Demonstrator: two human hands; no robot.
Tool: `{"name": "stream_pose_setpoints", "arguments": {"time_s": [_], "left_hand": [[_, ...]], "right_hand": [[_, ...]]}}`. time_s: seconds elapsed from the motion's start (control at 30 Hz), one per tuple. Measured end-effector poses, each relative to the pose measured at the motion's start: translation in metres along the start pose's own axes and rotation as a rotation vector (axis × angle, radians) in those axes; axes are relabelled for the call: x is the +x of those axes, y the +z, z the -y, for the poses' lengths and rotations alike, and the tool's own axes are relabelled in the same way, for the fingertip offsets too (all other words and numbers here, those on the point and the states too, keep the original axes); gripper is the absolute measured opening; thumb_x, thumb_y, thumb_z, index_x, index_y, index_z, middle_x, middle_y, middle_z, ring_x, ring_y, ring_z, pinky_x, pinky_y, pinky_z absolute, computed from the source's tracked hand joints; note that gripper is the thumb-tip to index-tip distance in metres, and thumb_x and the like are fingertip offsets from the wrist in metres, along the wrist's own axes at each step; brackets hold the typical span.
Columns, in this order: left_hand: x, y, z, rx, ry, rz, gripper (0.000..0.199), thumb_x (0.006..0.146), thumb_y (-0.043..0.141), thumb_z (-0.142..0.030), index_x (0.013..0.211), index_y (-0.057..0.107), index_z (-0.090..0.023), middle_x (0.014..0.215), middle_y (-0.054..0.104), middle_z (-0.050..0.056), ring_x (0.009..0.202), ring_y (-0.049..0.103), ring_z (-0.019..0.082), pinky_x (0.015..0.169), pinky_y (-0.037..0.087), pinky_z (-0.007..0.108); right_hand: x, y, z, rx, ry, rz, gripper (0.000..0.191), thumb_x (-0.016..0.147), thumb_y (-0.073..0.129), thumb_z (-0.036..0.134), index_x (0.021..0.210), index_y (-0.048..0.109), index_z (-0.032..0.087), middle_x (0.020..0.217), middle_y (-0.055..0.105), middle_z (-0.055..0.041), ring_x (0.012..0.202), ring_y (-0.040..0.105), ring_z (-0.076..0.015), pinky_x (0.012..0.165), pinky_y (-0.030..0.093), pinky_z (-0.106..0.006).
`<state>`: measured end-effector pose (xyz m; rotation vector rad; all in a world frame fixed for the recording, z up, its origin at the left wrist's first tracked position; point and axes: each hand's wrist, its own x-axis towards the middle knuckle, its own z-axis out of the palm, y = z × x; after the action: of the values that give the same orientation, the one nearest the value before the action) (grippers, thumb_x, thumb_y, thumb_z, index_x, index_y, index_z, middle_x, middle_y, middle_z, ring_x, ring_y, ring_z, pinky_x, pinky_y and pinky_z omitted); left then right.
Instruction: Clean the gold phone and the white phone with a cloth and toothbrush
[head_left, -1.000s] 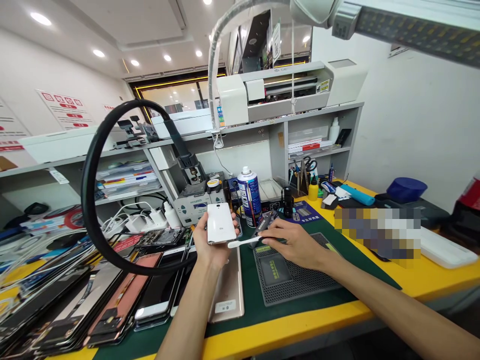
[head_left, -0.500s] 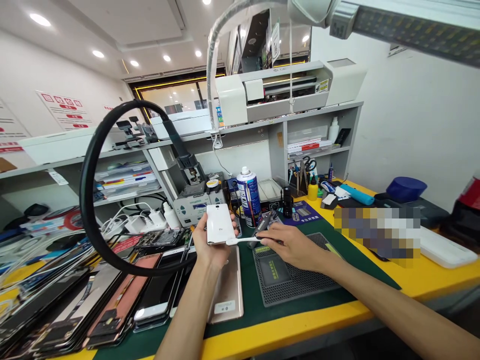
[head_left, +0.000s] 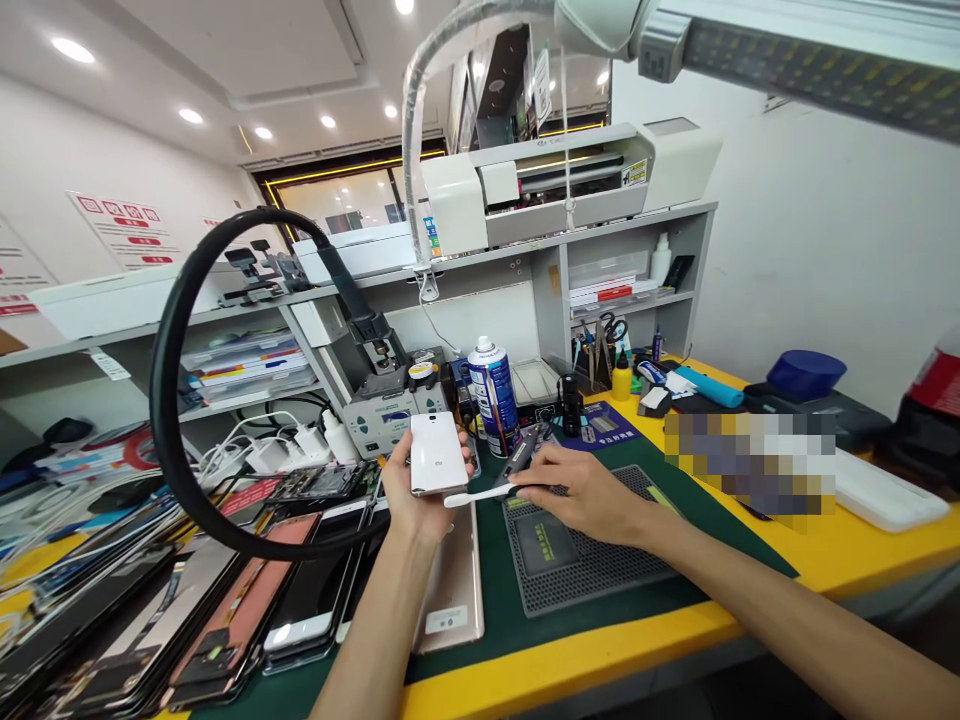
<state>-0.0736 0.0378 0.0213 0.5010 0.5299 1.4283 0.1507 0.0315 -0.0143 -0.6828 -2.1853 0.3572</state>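
Observation:
A white smartphone (head_left: pixel 438 455) rests in my left hand (head_left: pixel 409 507), back side facing me, with my fingers wrapped around its edges. My right hand (head_left: pixel 581 490) pinches the handle of a white toothbrush (head_left: pixel 480 495). The brush head lies at the phone's lower edge; whether the bristles touch it I cannot tell. Below my left wrist a gold tablet (head_left: pixel 454 600) lies on the green mat (head_left: pixel 517 630). Under my right hand is a dark grey perforated pad (head_left: pixel 540 590).
Several phones and phone parts (head_left: pixel 232 600) are laid out at left, beneath a looping black hose (head_left: pixel 161 400). A blue spray can (head_left: pixel 490 395) stands behind the phone. Scissors (head_left: pixel 613 328) and a yellow bottle (head_left: pixel 622 380) are farther back. A lamp (head_left: pixel 795 75) hangs overhead.
The toothbrush has tilted, its head shifting slightly left and down along the phone's lower edge. My left hand still holds the phone. The whole view has shifted slightly.

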Motion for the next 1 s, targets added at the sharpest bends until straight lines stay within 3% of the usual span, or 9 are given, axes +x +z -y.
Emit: {"name": "stream_pose_setpoints", "arguments": {"time_s": [0.6, 1.0], "left_hand": [[-0.002, 0.002, 0.0008, 0.016, -0.037, 0.04, 0.049, 0.093, 0.043, -0.039, 0.119, 0.06, -0.002, 0.092, 0.07, 0.021, 0.065, 0.066, 0.023, 0.053, 0.056, 0.035], [-0.0022, 0.0042, -0.0002, 0.016, -0.031, 0.032, 0.049, 0.093, 0.041, -0.039, 0.116, 0.06, 0.0, 0.09, 0.069, 0.02, 0.064, 0.065, 0.023, 0.051, 0.055, 0.034]], "right_hand": [[0.0008, 0.0015, -0.0028, -0.014, -0.064, -0.029, 0.026, 0.098, 0.055, 0.028, 0.118, 0.072, 0.023, 0.093, 0.065, -0.007, 0.08, 0.062, -0.0163, 0.07, 0.05, -0.029], [0.0001, 0.0004, -0.0027, -0.006, -0.002, -0.017, 0.025, 0.097, 0.057, 0.025, 0.118, 0.071, 0.024, 0.095, 0.064, -0.0058, 0.081, 0.062, -0.0159, 0.072, 0.049, -0.029]]}}
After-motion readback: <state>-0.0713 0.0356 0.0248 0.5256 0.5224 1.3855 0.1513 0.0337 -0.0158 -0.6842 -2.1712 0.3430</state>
